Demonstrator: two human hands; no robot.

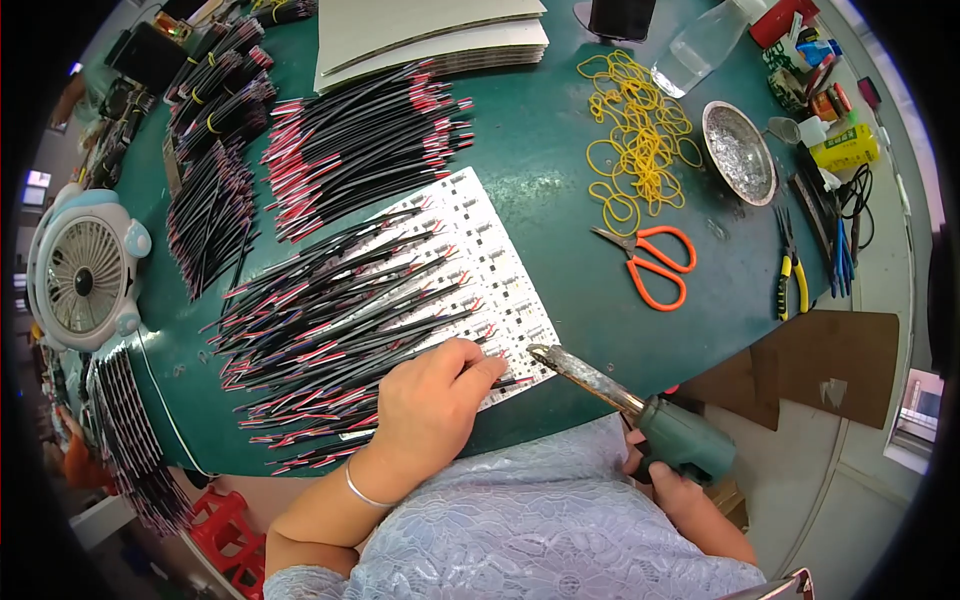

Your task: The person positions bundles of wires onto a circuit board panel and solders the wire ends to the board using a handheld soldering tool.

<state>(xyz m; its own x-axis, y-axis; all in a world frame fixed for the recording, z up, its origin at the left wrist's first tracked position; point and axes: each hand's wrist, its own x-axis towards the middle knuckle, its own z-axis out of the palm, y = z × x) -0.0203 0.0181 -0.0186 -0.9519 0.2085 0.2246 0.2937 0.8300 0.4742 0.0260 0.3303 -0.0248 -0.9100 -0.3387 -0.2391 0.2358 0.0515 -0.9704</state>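
My left hand (440,400) rests over the near edge of a white circuit board panel (512,290), its thumb and forefinger pinched on a thin black-sheathed wire. The wire's bared red end pokes out past the fingertips; the rest is mostly hidden. Rows of similar black wires (340,330) with red and white ends lie across the panel's left side. In my right hand (672,488) is a soldering iron (690,440) with a green body. Its long metal tip points left and hovers at the panel's near right corner, close to my left fingertips.
Orange-handled scissors (660,265), yellow rubber bands (640,130) and a metal bowl (740,150) lie to the right, with pliers (790,265) beyond. Wire bundles (370,140) and stacked white boards (430,45) sit behind. A small fan (85,275) stands left.
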